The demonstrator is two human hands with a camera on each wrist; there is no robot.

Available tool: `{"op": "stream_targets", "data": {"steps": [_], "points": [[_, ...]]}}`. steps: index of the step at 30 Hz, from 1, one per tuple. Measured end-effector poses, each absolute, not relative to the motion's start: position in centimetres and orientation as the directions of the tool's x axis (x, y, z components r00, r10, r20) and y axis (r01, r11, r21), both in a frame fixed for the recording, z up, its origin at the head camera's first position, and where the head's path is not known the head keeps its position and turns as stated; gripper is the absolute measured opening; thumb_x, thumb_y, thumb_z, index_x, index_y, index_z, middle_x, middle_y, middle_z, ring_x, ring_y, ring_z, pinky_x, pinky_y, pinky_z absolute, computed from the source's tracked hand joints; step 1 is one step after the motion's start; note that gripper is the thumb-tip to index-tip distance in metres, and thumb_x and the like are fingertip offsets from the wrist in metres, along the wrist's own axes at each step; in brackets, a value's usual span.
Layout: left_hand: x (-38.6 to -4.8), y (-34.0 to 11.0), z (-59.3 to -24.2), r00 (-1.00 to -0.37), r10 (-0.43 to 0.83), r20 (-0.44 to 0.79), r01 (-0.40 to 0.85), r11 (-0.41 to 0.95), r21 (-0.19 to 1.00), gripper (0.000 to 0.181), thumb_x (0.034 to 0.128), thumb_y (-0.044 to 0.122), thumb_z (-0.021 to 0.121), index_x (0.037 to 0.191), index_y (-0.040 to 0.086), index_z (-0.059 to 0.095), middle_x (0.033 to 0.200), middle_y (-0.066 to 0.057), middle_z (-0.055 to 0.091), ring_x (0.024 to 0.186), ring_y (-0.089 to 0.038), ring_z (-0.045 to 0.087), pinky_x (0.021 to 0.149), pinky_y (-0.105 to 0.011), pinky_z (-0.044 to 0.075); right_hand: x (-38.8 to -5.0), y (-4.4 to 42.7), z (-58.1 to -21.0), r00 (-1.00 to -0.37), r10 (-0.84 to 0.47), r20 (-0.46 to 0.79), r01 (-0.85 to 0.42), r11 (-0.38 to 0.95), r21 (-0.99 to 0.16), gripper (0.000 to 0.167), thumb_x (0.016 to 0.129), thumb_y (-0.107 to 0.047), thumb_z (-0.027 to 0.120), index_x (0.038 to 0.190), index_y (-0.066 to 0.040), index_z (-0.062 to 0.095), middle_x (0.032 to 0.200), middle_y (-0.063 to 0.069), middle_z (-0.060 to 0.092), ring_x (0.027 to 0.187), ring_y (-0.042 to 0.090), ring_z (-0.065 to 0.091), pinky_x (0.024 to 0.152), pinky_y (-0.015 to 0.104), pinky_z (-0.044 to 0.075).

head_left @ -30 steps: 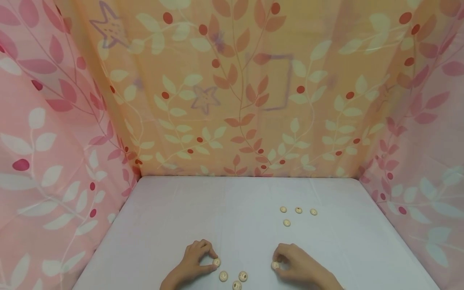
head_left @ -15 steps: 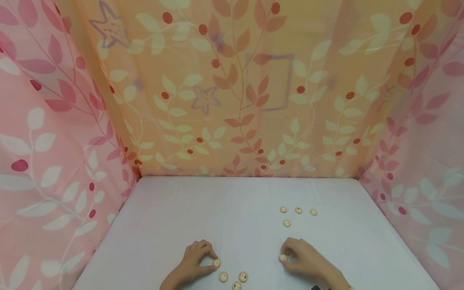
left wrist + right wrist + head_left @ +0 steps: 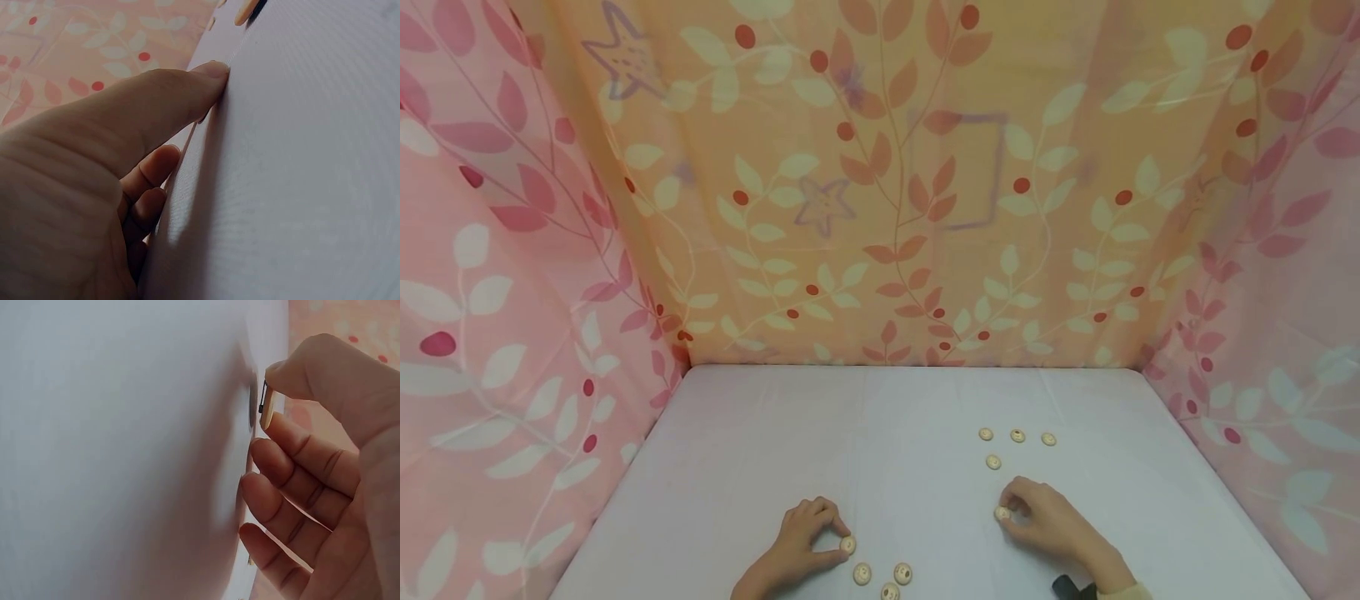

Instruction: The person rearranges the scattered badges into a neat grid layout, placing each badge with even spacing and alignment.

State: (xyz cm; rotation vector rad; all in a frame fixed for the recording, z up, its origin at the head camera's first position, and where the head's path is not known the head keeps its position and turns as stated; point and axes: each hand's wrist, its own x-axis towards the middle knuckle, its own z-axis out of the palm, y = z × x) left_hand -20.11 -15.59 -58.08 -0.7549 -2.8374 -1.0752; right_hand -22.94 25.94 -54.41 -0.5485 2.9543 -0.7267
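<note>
Right hand (image 3: 1051,518) pinches pale disc (image 3: 1002,513) by its edges, left hand (image 3: 803,533) pinches second disc (image 3: 847,545), hands well apart, both well inside side edges of white table (image 3: 760,442).

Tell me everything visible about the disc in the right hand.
The disc is small, round and pale tan, wood-like, with marks on its face too small to read. Nearly edge-on in the right wrist view, it looks thin, with a dark pin-like strip on its table-facing side. The right hand pinches its rim, apparently just above the white table.
</note>
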Motion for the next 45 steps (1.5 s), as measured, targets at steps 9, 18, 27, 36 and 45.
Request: {"op": "stream_targets", "data": {"steps": [9, 18, 27, 36, 45], "points": [[-20.0, -15.7, -58.2, -0.884, 0.425, 0.196, 0.446, 0.641, 0.625, 0.018, 0.0774, 0.047, 0.067, 0.089, 0.037, 0.058, 0.105, 0.020, 0.049, 0.095, -0.004, 0.038, 0.083, -0.043, 0.027, -24.0, 27.2, -54.9, -0.960, -0.270, 0.074, -0.273, 0.843, -0.464, 0.018, 0.077, -0.034, 0.073, 0.085, -0.032, 0.057, 0.078, -0.021, 0.052, 0.072, 0.000, 0.048, 0.067, 0.023, 0.043], [-19.9, -15.8, -58.4, -0.882, 0.428, 0.197, 0.450, 0.640, 0.623, 0.018, 0.0772, 0.047, 0.067, 0.089, 0.037, 0.057, 0.104, 0.021, 0.048, 0.095, -0.004, 0.038, 0.083, -0.042, 0.027, -25.2, 28.5, -54.7, -0.978, -0.200, 0.062, -0.204, 0.836, -0.509, 0.017, 0.077, -0.031, 0.074, 0.086, -0.025, 0.060, 0.078, -0.014, 0.055, 0.068, 0.005, 0.046, 0.063, 0.022, 0.040], [-20.0, -15.8, -58.4, -0.874, 0.438, 0.210, 0.466, 0.637, 0.614, 0.019, 0.0777, 0.047, 0.067, 0.089, 0.036, 0.058, 0.103, 0.020, 0.048, 0.094, -0.004, 0.038, 0.081, -0.039, 0.027, -26.9, 30.1, -55.3, -0.969, -0.197, 0.147, -0.245, 0.799, -0.549, 0.015, 0.079, -0.023, 0.073, 0.086, -0.016, 0.062, 0.075, -0.008, 0.055, 0.064, 0.006, 0.045, 0.059, 0.022, 0.040], [-20.2, -15.8, -58.4, -0.872, 0.442, 0.213, 0.471, 0.635, 0.612, 0.019, 0.0781, 0.047, 0.067, 0.090, 0.036, 0.058, 0.103, 0.021, 0.048, 0.093, -0.004, 0.038, 0.082, -0.040, 0.028, -28.1, 30.6, -55.2, -0.982, -0.151, 0.112, -0.187, 0.830, -0.525, 0.016, 0.082, -0.024, 0.070, 0.090, -0.013, 0.062, 0.077, -0.004, 0.054, 0.067, 0.010, 0.046, 0.059, 0.024, 0.039], [-20.1, -15.7, -58.1, -0.873, 0.438, 0.215, 0.470, 0.632, 0.616, 0.018, 0.0782, 0.046, 0.067, 0.089, 0.035, 0.058, 0.103, 0.020, 0.048, 0.094, -0.005, 0.039, 0.083, -0.041, 0.028, -28.7, 30.8, -55.4, -0.970, -0.169, 0.175, -0.236, 0.823, -0.517, 0.017, 0.081, -0.023, 0.071, 0.089, -0.012, 0.062, 0.074, -0.005, 0.051, 0.067, 0.010, 0.045, 0.060, 0.024, 0.039]]}}
